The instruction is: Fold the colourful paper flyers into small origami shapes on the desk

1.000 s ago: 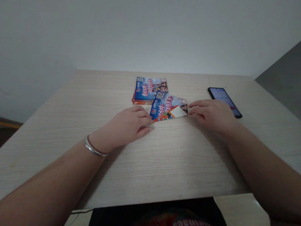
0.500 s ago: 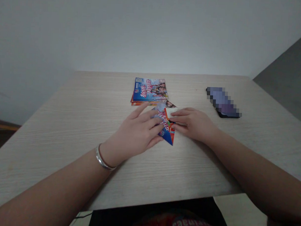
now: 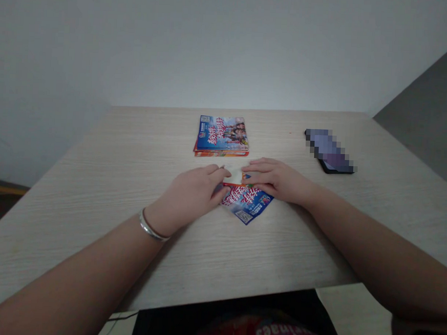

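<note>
A partly folded printed flyer [image 3: 249, 207] lies on the table in front of me, its blue lower part with red-and-white lettering and a QR code pointing toward me. A white strip shows along its upper part. My left hand [image 3: 197, 188], with a silver bangle at the wrist, has its fingers and thumb closed on the flyer's left side. From the right, my right hand [image 3: 281, 181] holds the flyer's other side, fingers bent over the upper right edge. Both sets of fingertips cover parts of the paper, so some folds are hidden.
Beyond my hands sits a stack of similar flyers [image 3: 222, 134], blue on top with orange edges below. A phone [image 3: 330, 151] with a blurred-out screen lies at the right. The pale wooden table [image 3: 136, 135] meets a grey wall at the back.
The flyer has turned, so its blue point with the QR code now faces me. My left hand has shifted off its face to the left edge; my right hand has moved slightly left.
</note>
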### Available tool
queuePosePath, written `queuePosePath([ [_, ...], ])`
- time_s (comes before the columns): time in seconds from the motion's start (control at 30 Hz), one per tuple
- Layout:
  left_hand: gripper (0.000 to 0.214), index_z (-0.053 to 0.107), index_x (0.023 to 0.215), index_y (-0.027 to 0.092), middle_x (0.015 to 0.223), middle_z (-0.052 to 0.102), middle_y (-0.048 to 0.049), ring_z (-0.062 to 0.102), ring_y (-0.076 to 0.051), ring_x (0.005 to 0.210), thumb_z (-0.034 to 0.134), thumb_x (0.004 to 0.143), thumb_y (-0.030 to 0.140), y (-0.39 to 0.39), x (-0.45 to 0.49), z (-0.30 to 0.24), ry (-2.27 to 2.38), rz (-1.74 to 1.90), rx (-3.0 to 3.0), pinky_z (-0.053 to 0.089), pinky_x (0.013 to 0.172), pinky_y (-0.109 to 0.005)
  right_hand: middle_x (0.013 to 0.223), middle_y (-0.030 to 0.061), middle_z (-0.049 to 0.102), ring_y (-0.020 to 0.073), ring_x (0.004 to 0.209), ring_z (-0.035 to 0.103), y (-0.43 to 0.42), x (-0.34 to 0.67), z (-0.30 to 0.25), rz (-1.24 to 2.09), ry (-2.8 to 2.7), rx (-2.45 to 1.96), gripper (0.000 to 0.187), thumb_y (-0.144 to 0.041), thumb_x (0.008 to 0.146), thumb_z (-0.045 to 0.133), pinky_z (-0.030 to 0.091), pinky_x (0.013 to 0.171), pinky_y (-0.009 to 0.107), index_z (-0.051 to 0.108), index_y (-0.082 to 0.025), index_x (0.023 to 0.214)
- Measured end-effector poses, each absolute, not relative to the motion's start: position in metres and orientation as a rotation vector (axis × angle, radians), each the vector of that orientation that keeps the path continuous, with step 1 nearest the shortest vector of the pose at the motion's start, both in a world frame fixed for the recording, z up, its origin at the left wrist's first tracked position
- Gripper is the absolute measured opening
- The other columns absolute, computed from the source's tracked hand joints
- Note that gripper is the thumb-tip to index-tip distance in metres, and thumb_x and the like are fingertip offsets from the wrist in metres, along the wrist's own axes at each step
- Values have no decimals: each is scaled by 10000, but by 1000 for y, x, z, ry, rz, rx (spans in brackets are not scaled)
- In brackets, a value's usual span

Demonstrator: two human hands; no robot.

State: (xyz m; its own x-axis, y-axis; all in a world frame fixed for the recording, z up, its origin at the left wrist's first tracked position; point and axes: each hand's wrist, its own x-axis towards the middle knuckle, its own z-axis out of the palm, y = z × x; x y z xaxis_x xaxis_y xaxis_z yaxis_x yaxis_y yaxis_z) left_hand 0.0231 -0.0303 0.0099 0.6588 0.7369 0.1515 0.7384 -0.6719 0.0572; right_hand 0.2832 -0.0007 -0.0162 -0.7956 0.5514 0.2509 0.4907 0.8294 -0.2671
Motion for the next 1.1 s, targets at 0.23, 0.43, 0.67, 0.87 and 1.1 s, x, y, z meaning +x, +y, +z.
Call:
queuePosePath([
  [0.23, 488, 494, 1395, 100, 1420, 542, -139, 474, -304, 1294, 407, 994, 363, -25, 23, -14, -1019, -272, -2883, 370, 1100, -478, 1088, 81, 733, 206, 996, 625, -3, 274, -14, 91, -2657, -891, 243, -247, 932, 554, 463, 922, 390, 731, -194, 1090],
  [0.43, 464, 481, 1423, 176, 1463, 512, -109, 476, -282, 1304, 355, 1019, 367, -23, 20, -17, -971, -228, -2896, 310, 1128, -507, 1018, 67, 718, 230, 936, 576, -6, 272, -7, -81, -2729, -1046, 246, -246, 906, 537, 421, 865, 374, 729, -208, 1055],
  [0.67, 468, 483, 1429, 205, 1470, 515, -68, 480, -311, 1286, 367, 1017, 393, -25, 20, -12, -996, -190, -2868, 296, 1123, -541, 981, 20, 730, 225, 924, 576, -8, 280, -3, -155, -2723, -1081, 212, -230, 881, 569, 382, 868, 366, 747, -268, 988],
  [0.87, 440, 549, 1375, 219, 1432, 553, -75, 474, -341, 1304, 432, 993, 405, -28, 21, -9, -1048, -236, -2831, 295, 1115, -591, 953, 11, 733, 205, 874, 592, -9, 284, 0, -230, -2742, -1050, 207, -265, 911, 552, 370, 858, 365, 752, -278, 966],
  [1.1, 455, 555, 1373, 211, 1440, 546, -82, 461, -361, 1326, 418, 994, 422, -30, 22, -6, -1078, -163, -2796, 282, 1126, -614, 959, 29, 729, 196, 854, 613, -10, 289, 3, -197, -2791, -1032, 186, -242, 899, 559, 396, 821, 353, 740, -240, 944],
])
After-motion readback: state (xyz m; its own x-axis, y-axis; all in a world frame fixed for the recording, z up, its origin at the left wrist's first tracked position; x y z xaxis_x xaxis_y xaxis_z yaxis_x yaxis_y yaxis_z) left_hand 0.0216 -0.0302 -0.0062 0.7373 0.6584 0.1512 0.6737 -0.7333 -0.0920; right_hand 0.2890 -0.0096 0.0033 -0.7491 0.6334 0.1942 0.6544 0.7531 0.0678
